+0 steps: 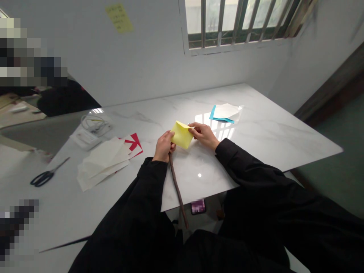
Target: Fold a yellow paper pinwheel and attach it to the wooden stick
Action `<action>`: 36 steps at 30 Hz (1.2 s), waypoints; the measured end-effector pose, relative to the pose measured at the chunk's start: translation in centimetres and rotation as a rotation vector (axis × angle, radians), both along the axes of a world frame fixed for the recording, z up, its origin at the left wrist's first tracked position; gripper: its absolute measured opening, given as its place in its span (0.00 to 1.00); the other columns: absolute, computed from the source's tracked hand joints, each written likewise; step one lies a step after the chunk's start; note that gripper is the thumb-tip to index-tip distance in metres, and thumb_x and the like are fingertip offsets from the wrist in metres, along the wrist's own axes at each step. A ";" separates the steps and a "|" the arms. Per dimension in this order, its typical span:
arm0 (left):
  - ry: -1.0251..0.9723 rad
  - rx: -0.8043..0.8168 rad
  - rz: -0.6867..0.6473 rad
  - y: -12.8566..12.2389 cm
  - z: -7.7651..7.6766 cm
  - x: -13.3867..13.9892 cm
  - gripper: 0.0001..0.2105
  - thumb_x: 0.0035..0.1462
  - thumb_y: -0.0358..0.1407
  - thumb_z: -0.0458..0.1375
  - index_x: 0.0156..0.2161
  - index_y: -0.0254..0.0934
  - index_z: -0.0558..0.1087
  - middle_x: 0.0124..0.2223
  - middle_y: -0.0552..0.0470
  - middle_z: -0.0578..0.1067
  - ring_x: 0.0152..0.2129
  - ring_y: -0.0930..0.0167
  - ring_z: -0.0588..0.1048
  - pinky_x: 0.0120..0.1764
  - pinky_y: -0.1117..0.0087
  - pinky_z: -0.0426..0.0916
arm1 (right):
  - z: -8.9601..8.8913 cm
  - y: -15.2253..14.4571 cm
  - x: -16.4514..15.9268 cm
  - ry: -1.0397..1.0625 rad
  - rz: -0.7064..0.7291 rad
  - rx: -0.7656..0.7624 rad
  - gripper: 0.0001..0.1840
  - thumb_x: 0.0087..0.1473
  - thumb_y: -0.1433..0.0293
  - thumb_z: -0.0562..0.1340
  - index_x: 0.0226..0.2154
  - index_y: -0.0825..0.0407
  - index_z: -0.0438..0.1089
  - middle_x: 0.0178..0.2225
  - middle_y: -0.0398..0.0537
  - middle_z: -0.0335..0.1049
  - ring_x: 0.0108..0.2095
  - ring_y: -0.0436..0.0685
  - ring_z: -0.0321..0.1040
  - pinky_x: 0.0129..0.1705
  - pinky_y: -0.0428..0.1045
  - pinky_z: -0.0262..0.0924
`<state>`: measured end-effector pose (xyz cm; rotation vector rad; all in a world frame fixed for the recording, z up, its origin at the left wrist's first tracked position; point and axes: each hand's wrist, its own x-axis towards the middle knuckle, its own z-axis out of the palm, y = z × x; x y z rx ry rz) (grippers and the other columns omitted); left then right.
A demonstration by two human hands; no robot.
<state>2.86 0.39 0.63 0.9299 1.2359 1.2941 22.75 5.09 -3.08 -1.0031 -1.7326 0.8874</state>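
Between my two hands is a piece of yellow paper [182,136], held above the white table with one corner folded over at its top. My left hand [164,146] is closed on the paper's left edge. A thin brown stick [176,185] runs from under that hand down past the table's front edge; whether the left fingers also grip it is hidden. My right hand [203,134] pinches the paper's upper right edge between thumb and fingers.
The marbled white table [270,125] bears white sheets [104,161] with red paper [136,143], scissors [47,176], a white cabled device [85,138], and white and blue papers [226,112]. A barred window [236,22] and a yellow note [119,18] are on the wall.
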 end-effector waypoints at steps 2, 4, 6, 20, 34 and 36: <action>0.027 -0.009 -0.019 0.0 0.1 0.0 0.10 0.54 0.37 0.64 0.39 0.38 0.70 0.24 0.63 0.64 0.12 0.80 0.57 0.14 0.79 0.45 | 0.1 -0.1 0.1 -0.010 -0.023 0.009 0.22 0.70 0.50 0.58 0.35 0.49 0.74 0.22 0.40 0.70 0.24 0.52 0.67 0.32 0.47 0.60; 0.049 -0.015 -0.027 0.0 0.1 0.0 0.10 0.53 0.36 0.64 0.39 0.38 0.71 0.23 0.63 0.65 0.12 0.80 0.57 0.14 0.79 0.46 | 0.3 -0.1 0.2 -0.041 -0.054 0.009 0.28 0.71 0.48 0.55 0.28 0.49 0.69 0.21 0.41 0.68 0.25 0.52 0.66 0.32 0.47 0.59; 0.062 -0.015 -0.030 0.0 0.2 0.0 0.10 0.52 0.36 0.64 0.39 0.38 0.71 0.24 0.62 0.65 0.12 0.80 0.58 0.14 0.79 0.46 | 0.5 -0.2 0.3 -0.072 -0.074 0.000 0.29 0.71 0.47 0.54 0.26 0.48 0.67 0.20 0.41 0.67 0.24 0.52 0.65 0.32 0.47 0.57; 0.057 -0.033 -0.082 -0.3 0.6 0.2 0.21 0.43 0.31 0.62 0.46 0.34 0.75 0.27 0.61 0.68 0.14 0.81 0.57 0.16 0.77 0.44 | -0.1 1.0 0.2 0.307 -0.089 -0.243 0.34 0.59 0.37 0.66 0.26 0.50 0.69 0.22 0.41 0.63 0.24 0.51 0.62 0.25 0.46 0.57; 0.243 0.031 -0.132 -0.1 -0.6 0.3 0.16 0.47 0.37 0.74 0.41 0.35 0.80 0.32 0.54 0.77 0.13 0.81 0.59 0.15 0.77 0.49 | 0.7 -0.2 -0.2 0.512 0.015 -0.507 0.27 0.56 0.44 0.74 0.37 0.52 0.77 0.37 0.49 0.81 0.37 0.56 0.78 0.37 0.48 0.72; 0.230 0.035 -0.124 0.1 -0.9 0.2 0.15 0.48 0.37 0.74 0.40 0.35 0.79 0.30 0.56 0.75 0.13 0.81 0.59 0.15 0.77 0.49 | 0.8 -0.2 -0.2 0.510 0.011 -0.511 0.26 0.56 0.46 0.74 0.36 0.51 0.77 0.36 0.49 0.81 0.37 0.56 0.77 0.37 0.48 0.73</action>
